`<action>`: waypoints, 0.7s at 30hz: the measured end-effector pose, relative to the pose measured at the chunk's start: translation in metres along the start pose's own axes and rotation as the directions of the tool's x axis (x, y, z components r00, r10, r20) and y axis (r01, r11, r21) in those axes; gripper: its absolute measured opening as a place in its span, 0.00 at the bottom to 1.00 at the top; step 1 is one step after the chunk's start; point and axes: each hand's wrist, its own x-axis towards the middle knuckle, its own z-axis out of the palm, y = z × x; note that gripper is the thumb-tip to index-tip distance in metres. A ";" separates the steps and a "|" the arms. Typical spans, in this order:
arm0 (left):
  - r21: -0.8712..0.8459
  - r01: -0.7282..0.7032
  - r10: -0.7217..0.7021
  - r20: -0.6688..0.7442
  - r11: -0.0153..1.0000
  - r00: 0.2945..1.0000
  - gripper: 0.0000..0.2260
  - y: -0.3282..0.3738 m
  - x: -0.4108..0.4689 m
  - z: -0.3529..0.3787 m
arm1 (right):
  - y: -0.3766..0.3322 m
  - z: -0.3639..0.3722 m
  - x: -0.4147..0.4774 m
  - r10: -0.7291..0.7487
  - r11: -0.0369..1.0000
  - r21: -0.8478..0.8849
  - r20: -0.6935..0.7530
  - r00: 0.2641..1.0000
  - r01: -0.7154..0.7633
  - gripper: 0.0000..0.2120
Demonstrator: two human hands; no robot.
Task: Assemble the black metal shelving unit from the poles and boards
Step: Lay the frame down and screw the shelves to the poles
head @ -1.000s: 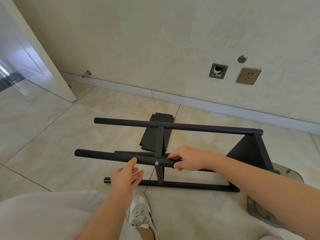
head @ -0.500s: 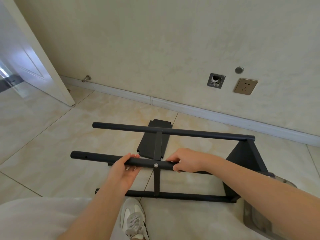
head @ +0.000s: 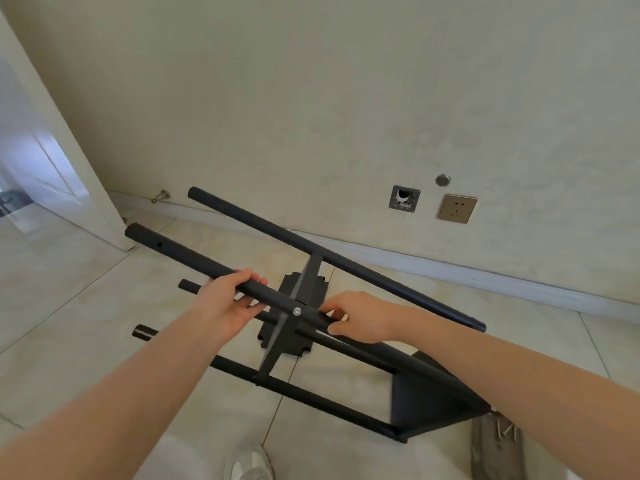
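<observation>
We look down at a tiled floor (head: pixel 86 306). A white door (head: pixel 59 174) stands at its far left edge. The half-built black shelving unit (head: pixel 311 399) lies on its side in the middle of the floor. Half a second ago its poles ran level across the view. Now they slant, with their left ends raised toward the door and the wall.

The left hand (head: pixel 228 306) cupped the near pole (head: pixel 187 256) from below before; now its fingers are curled over the top of it. Just to the right, a silver screw (head: pixel 296 311) fixes that pole to the middle board (head: pixel 311 275). The right hand (head: pixel 360 318) is clamped on the same pole just past the screw, as before. The far pole (head: pixel 346 270) runs parallel behind.

Toward the floor's near right corner, the end board (head: pixel 426 407) joins the poles. A socket (head: pixel 457 208) sits on the wall above.
</observation>
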 end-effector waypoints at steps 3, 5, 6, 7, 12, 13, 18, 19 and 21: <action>0.103 -0.066 0.061 0.053 0.993 0.997 0.11 0.021 -0.007 0.028 | 0.004 -0.017 -0.016 0.053 0.997 0.060 -0.074 0.996 -0.048 0.15; 0.151 -0.087 0.075 0.082 0.985 0.994 0.05 0.029 -0.013 0.046 | 0.012 -0.031 -0.031 0.112 0.989 0.114 -0.142 0.983 -0.096 0.15; 0.169 -0.096 0.081 0.097 0.981 0.992 0.03 0.032 -0.017 0.054 | 0.016 -0.038 -0.039 0.150 0.981 0.148 -0.183 0.972 -0.124 0.15; 0.184 -0.108 0.088 0.116 0.977 0.989 0.04 0.033 -0.020 0.061 | 0.021 -0.045 -0.047 0.193 0.969 0.196 -0.224 0.955 -0.149 0.14; 0.224 -0.179 0.132 0.209 0.958 0.969 0.07 0.025 -0.035 0.087 | 0.040 -0.068 -0.080 0.382 0.885 0.414 -0.381 0.842 -0.214 0.16; 0.230 -0.198 0.145 0.228 0.953 0.963 0.07 0.022 -0.038 0.091 | 0.042 -0.070 -0.083 0.407 0.873 0.437 -0.404 0.819 -0.218 0.17; 0.241 -0.229 0.150 0.305 0.943 0.940 0.08 0.011 -0.051 0.108 | 0.044 -0.079 -0.096 0.460 0.829 0.532 -0.476 0.750 -0.172 0.22; 0.246 -0.229 0.142 0.328 0.942 0.934 0.08 0.009 -0.053 0.111 | 0.045 -0.080 -0.098 0.460 0.828 0.538 -0.488 0.742 -0.160 0.22; 0.267 -0.241 0.128 0.381 0.933 0.916 0.09 0.007 -0.058 0.119 | 0.047 -0.080 -0.100 0.455 0.829 0.540 -0.506 0.733 -0.142 0.23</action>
